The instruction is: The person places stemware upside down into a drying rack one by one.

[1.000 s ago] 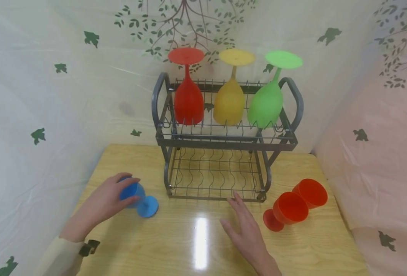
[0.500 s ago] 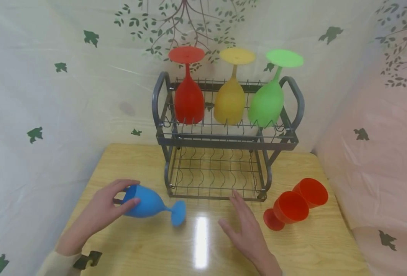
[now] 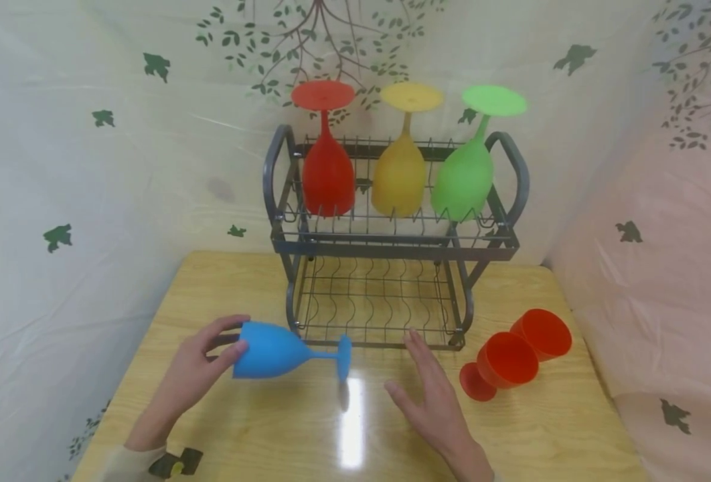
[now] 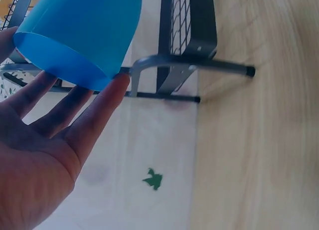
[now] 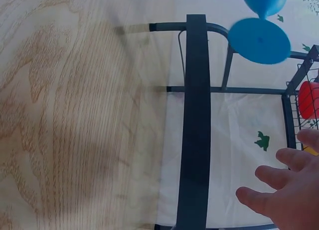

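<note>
My left hand [image 3: 195,371] pinches the rim of a blue plastic goblet [image 3: 271,349]. The goblet lies sideways in the air, its mouth toward the palm and its round foot toward the right. In the left wrist view, thumb and fingertips sit around the edge of the blue bowl [image 4: 84,35]. My right hand [image 3: 434,402] hovers over the table in front of the rack with fingers spread, touching nothing. The goblet's blue foot [image 5: 260,40] shows ahead of that hand in the right wrist view.
A dark two-tier dish rack [image 3: 394,251] stands at the back of the wooden table [image 3: 271,442]. On its upper tier a red goblet [image 3: 328,177], a yellow goblet [image 3: 400,177] and a green goblet [image 3: 464,177] stand upside down. Two red goblets [image 3: 508,361] are at the right.
My left hand has lifted the blue goblet off the table and brought it rightward, turning its foot to the right. The right hand has barely moved.
</note>
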Available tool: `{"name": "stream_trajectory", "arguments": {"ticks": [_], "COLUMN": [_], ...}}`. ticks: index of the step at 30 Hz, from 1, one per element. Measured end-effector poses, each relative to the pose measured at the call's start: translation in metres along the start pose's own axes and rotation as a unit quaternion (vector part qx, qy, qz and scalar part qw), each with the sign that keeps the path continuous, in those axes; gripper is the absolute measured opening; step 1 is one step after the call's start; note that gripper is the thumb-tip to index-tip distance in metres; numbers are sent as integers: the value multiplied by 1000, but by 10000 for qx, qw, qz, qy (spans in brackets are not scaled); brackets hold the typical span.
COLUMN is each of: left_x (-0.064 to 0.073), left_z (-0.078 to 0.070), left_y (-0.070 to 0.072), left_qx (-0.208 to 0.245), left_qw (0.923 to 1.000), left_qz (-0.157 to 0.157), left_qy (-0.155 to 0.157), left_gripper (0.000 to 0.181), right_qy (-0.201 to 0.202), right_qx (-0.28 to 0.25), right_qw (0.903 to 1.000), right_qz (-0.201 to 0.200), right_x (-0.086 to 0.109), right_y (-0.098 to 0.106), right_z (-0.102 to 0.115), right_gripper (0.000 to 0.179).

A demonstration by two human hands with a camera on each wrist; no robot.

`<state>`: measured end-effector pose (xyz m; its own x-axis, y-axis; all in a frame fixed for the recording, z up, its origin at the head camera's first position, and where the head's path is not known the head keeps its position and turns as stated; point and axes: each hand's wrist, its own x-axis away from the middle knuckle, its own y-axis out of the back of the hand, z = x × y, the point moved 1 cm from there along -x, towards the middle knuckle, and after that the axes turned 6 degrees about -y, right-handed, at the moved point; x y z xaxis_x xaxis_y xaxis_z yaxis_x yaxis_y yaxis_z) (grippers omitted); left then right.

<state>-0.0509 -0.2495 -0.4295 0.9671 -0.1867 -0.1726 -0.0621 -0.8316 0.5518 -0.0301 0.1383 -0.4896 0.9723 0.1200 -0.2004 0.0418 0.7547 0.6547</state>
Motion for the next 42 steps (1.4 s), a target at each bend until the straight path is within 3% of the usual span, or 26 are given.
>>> {"name": "stream_trajectory", "arguments": {"ticks": [8,22,26,34,42], "left_x": [4,2,0,-6,-7], "left_z": [2,-3,-7,-12,-21], "left_y": [-17,-48,-57,-70,-87], "left_qx": [898,1714,1904,2340,2694], "left_qw": [9951,9812,9752,9625,9540], "left_qz": [-115,-392,-412,-455,-512], "left_qy": [399,797,1046,1291,1212], "left_gripper": [41,40,42,44,43], "right_qy": [-131,-279,-431,-624,-642], "right_qx": [-354,-1328,-1888,-3122,-3397], "right_qw": [9993,9907,9811,9479,9382], "right_qz": [36,-40,-39,46,152], "right_x": [1,0,0,1,2], "right_y": [-3,-10,-13,-20,-26], "right_z": [-1,5,6,9,16], "right_gripper": [82,75,70,63,59]}}
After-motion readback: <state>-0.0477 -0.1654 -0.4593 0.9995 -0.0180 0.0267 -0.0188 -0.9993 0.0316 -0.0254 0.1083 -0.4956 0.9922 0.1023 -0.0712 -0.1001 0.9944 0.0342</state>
